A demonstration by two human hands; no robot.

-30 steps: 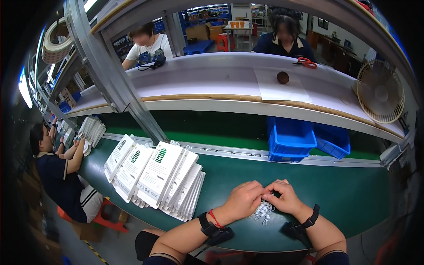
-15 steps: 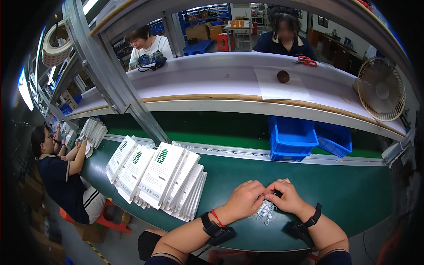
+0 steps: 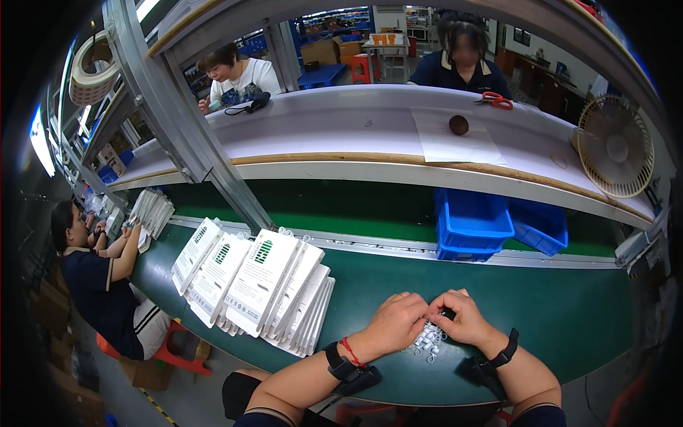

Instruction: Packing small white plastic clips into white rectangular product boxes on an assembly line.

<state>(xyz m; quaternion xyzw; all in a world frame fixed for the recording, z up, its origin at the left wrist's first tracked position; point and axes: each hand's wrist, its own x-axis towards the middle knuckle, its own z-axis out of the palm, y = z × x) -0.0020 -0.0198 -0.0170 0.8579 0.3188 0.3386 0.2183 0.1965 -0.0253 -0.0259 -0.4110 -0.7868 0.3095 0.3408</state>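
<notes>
My left hand (image 3: 397, 317) and my right hand (image 3: 461, 316) meet at the fingertips over the green tabletop. Both are closed in a pinch; whatever sits between the fingers is too small and hidden to name. Right below them lies a loose pile of small white pieces with clear loops (image 3: 428, 343), partly covered by my fingers. To the left of my left hand, flat white boxes (image 3: 260, 286) with green print lean in overlapping rows, with similar loops at their top edges.
Two blue bins (image 3: 472, 222) stand behind my hands, beneath a white shelf (image 3: 320, 135). On the shelf are red-handled scissors (image 3: 496, 100), a brown ball (image 3: 459, 125) and a fan (image 3: 616, 146). A metal post (image 3: 178, 121) rises at the left. A co-worker (image 3: 96, 277) sits farther left; two people are across the shelf.
My hands keep almost the same pinch over the pile, with only slight finger movement. The whole view has shifted very slightly.
</notes>
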